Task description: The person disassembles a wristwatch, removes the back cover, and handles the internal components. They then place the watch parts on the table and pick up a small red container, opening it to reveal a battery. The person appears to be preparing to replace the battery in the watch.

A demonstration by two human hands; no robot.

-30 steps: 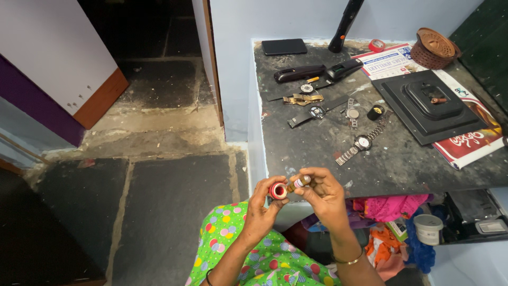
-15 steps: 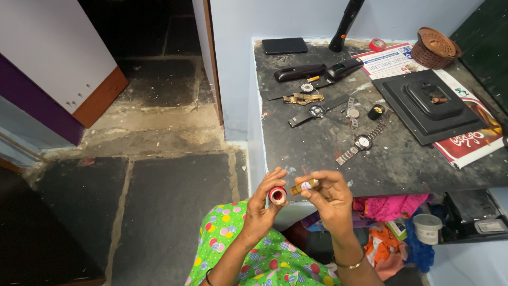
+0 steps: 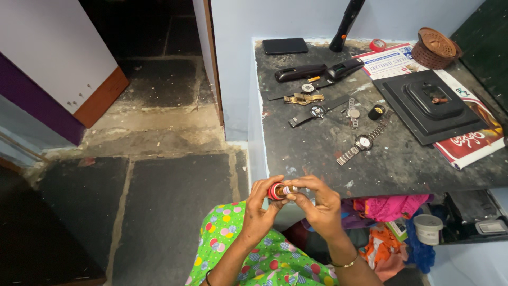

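Small brown vial (image 3: pixel 286 190) lying crosswise between both hands at the bench edge (image 3: pixel 370 186), right hand (image 3: pixel 317 204) pinching its body, left hand (image 3: pixel 259 206) pinching the red cap (image 3: pixel 274 191).

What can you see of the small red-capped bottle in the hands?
The small bottle is tiny, with a red ring-like cap end and a brownish body bearing a pale label. It lies roughly sideways, in front of the near edge of the dark table, above the lap. The left hand pinches the cap end; the right hand grips the body. Contents unclear.
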